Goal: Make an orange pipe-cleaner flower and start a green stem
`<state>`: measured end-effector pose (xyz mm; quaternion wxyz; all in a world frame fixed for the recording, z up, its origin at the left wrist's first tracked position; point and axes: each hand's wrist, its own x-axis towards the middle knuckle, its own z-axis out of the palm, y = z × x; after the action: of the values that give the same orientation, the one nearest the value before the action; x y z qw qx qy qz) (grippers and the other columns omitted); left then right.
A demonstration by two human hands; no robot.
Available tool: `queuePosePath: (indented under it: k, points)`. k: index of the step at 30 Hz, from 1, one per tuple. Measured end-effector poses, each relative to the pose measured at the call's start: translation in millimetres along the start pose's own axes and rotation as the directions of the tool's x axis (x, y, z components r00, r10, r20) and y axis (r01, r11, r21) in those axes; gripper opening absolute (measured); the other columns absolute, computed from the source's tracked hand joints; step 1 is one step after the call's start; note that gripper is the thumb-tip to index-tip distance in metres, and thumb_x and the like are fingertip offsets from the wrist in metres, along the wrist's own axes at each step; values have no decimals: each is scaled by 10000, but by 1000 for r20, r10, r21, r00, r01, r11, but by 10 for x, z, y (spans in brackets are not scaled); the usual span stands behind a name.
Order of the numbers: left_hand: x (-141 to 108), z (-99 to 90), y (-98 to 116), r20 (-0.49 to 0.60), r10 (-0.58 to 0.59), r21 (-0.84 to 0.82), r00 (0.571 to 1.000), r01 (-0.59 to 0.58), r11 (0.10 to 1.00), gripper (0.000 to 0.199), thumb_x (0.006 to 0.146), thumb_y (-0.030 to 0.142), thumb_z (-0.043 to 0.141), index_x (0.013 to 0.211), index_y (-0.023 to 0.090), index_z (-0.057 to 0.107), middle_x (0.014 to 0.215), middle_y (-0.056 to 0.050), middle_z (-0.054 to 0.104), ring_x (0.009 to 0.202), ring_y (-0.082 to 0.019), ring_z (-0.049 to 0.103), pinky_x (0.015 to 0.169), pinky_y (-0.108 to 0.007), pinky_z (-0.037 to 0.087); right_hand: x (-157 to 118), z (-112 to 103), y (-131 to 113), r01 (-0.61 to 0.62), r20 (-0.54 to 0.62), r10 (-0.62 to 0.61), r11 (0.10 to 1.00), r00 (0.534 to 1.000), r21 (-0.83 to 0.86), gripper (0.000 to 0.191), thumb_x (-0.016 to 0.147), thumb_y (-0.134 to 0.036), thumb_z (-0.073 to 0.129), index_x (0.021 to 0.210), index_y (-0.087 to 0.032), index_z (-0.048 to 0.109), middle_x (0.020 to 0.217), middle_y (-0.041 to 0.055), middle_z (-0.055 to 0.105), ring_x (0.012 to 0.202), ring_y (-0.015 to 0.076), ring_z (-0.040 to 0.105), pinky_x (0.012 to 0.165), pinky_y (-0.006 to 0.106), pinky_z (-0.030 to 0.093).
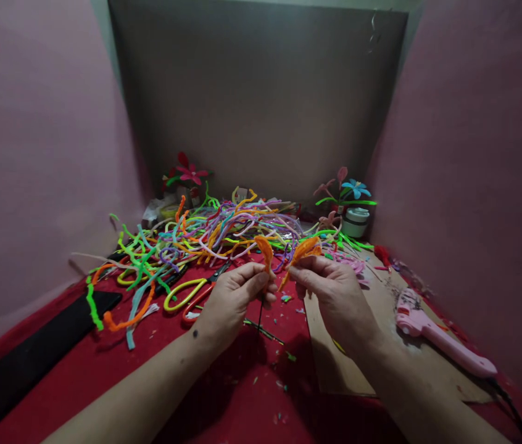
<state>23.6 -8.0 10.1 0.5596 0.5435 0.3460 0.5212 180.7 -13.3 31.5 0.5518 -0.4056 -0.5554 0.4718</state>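
My left hand (242,287) pinches an orange pipe-cleaner petal (265,248) together with a thin dark stem (260,316) that hangs below the fingers. Just to the right, my right hand (330,287) has thumb and fingers closed on more orange pipe-cleaner petals (306,248). A small gap separates the two orange pieces above the red cloth. Scissors with one yellow and one red handle (186,296) lie beside my left hand, their blades partly hidden behind it. Under my right hand and forearm is a tan board (330,370).
A heap of many-coloured pipe cleaners (237,225) spreads across the back. On the board's right side rests a pink glue gun (446,345). Pipe-cleaner flowers (356,189) stand behind, near a white lidded jar (356,222). A black flat strip (43,354) lies at left.
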Motion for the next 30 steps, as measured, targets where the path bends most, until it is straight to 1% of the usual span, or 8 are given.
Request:
queuePosePath:
  k: [3, 7, 12, 18, 21, 25, 27, 30]
  points:
    - [-18, 14, 5, -29, 0, 42, 1000, 1, 999, 200, 799, 318, 575, 802, 126, 634, 704, -35, 618, 582, -110, 556, 593, -246, 463, 15, 11, 19, -21, 27, 20, 999, 999, 35, 116, 727, -260, 607, 710, -151, 641, 597, -19, 549, 524, 83, 391, 506, 242, 308]
    - [-56, 69, 34, -36, 5, 53, 999, -3, 999, 180, 795, 290, 574, 785, 122, 638, 679, -34, 610, 557, -115, 559, 537, -244, 477, 48, 49, 75, -48, 89, 39, 995, 995, 90, 98, 726, -223, 593, 669, -152, 630, 600, -10, 568, 516, 81, 397, 503, 243, 299]
    - [-83, 118, 57, -46, 49, 86, 998, -45, 995, 163, 805, 262, 549, 776, 126, 633, 648, -23, 591, 533, -122, 558, 496, -251, 483, 58, 68, 109, -71, 149, 54, 991, 987, 116, 134, 728, -198, 570, 607, -149, 601, 560, -11, 555, 494, 83, 396, 510, 257, 291]
    - [-102, 138, 82, -72, 109, 118, 991, -100, 988, 192, 819, 218, 519, 673, 134, 611, 598, -12, 574, 521, -115, 540, 527, -250, 476, 43, 76, 29, -68, 120, 58, 994, 991, 83, 148, 706, -205, 602, 569, -153, 583, 510, -38, 490, 470, 74, 363, 490, 256, 266]
    - [-103, 133, 89, -92, 122, 132, 988, -109, 985, 154, 810, 214, 536, 710, 138, 625, 594, -7, 577, 525, -114, 540, 543, -245, 472, 31, 102, -3, -88, 126, 76, 991, 989, 98, 137, 699, -193, 601, 569, -155, 583, 498, -42, 480, 458, 70, 357, 472, 250, 255]
    - [-106, 129, 85, -100, 105, 123, 989, -92, 988, 134, 806, 226, 548, 758, 142, 641, 612, -9, 600, 534, -119, 557, 554, -246, 478, 14, 139, 30, -134, 118, 114, 974, 986, 181, 69, 693, -211, 615, 662, -153, 634, 514, -42, 490, 440, 60, 327, 439, 233, 223]
    - [-112, 137, 79, -101, 92, 101, 991, -82, 991, 130, 803, 221, 552, 754, 144, 645, 597, -7, 606, 530, -118, 562, 559, -244, 484, 11, 154, 65, -140, 104, 119, 965, 987, 222, 75, 683, -220, 630, 718, -158, 654, 544, -37, 514, 446, 58, 314, 434, 227, 216]
    - [-117, 149, 65, -101, 68, 55, 993, -62, 997, 126, 798, 225, 561, 766, 145, 654, 593, -9, 618, 534, -122, 571, 570, -252, 498, 5, 170, 97, -133, 82, 117, 962, 990, 239, 80, 659, -226, 653, 699, -157, 661, 546, -31, 529, 451, 58, 304, 434, 225, 221]
